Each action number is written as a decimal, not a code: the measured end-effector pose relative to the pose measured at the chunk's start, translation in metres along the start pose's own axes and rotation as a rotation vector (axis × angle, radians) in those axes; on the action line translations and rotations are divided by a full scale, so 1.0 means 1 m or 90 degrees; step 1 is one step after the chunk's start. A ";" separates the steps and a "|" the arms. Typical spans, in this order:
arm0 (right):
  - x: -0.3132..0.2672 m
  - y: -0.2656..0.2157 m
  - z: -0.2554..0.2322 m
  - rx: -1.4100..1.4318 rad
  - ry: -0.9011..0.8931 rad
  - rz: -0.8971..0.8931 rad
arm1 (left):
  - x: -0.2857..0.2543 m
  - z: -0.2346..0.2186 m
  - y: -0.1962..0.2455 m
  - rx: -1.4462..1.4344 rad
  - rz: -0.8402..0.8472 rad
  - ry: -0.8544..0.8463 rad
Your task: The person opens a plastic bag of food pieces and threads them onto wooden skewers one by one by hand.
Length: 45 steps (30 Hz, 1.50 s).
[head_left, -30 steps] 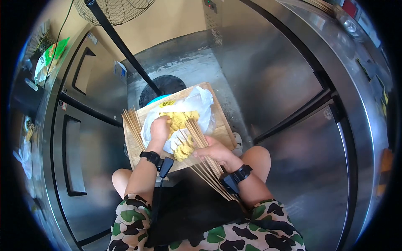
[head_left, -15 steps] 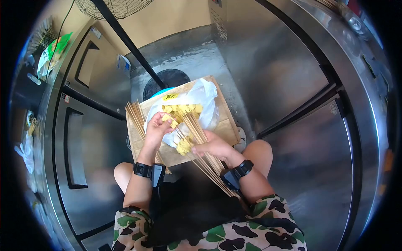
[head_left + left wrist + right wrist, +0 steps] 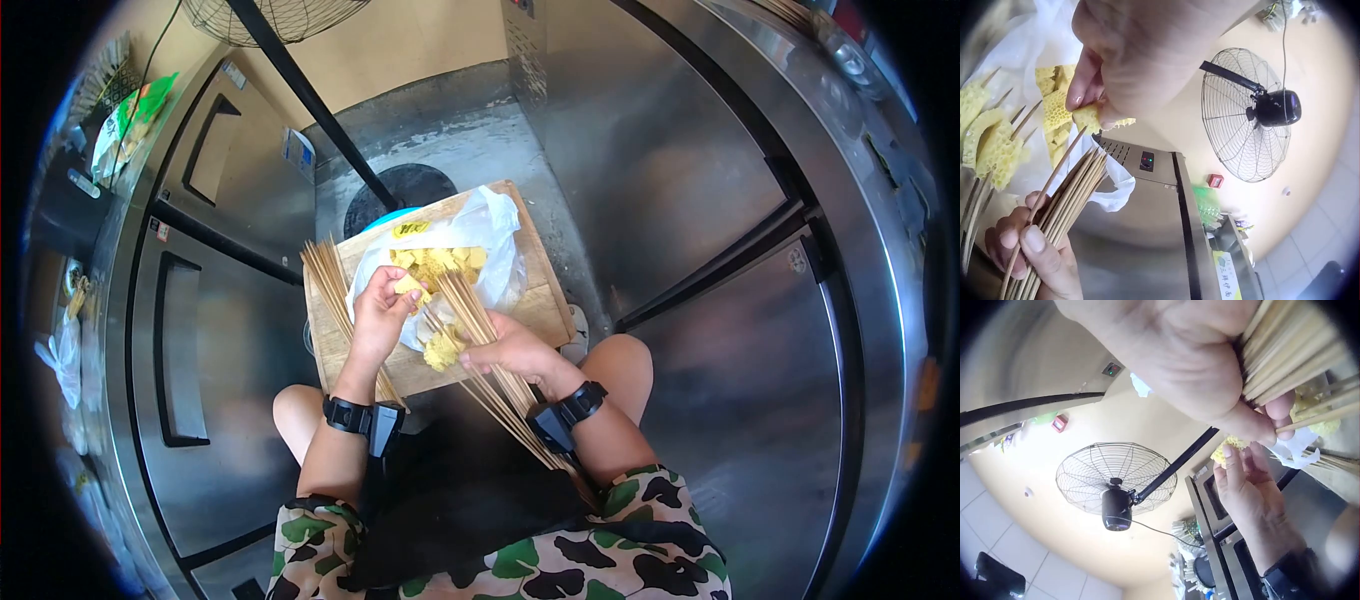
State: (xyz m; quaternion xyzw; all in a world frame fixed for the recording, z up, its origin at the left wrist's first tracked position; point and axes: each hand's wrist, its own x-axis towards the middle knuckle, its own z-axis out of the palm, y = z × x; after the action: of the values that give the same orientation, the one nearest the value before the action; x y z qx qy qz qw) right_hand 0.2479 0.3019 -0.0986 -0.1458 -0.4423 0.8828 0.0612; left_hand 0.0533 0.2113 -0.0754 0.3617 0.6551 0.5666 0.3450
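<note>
My left hand (image 3: 378, 308) pinches a yellow piece of honeycomb tripe (image 3: 1088, 117) between thumb and fingers, above the plastic bag. My right hand (image 3: 515, 352) grips a bundle of bamboo skewers (image 3: 1079, 194), points facing away from me. One skewer (image 3: 1054, 178) stands apart from that bundle between thumb and fingers, its tip right at the pinched piece. Beside the right hand are several skewers with folded tripe (image 3: 440, 352) threaded near their points. More loose tripe (image 3: 450, 262) lies in the open white plastic bag (image 3: 495, 215).
Under the bag is a wooden board (image 3: 545, 300) at knee height. Loose skewers (image 3: 325, 275) lie along its left side. Steel fridge doors (image 3: 690, 180) flank me on both sides, and a standing fan's pole (image 3: 320, 115) rises beyond the board.
My left hand has come up out of the bag with a piece of tripe and moved it to the skewer's tip. The right hand keeps its grip on the bundle.
</note>
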 end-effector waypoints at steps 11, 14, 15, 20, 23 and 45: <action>0.001 0.002 0.001 -0.032 0.007 0.005 | -0.024 0.028 0.005 0.048 0.034 0.100; 0.003 0.006 0.003 -0.032 0.019 -0.007 | -0.019 0.022 -0.012 0.000 0.000 0.094; 0.003 0.008 0.002 -0.026 0.027 -0.017 | -0.018 0.019 -0.015 -0.043 -0.056 0.097; -0.001 0.001 0.005 -0.046 0.031 -0.013 | -0.019 0.013 -0.018 -0.246 -0.242 0.101; -0.002 0.002 0.006 -0.036 0.031 -0.030 | -0.020 0.017 -0.012 -0.357 -0.302 0.096; -0.004 -0.001 -0.014 -0.005 0.113 -0.011 | 0.040 -0.024 -0.020 0.842 0.047 -0.170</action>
State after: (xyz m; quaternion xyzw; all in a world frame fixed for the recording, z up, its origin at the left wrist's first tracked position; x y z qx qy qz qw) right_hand 0.2560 0.3125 -0.1052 -0.2199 -0.4397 0.8642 0.1070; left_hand 0.0111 0.2322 -0.0939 0.5860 0.8029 0.0085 0.1093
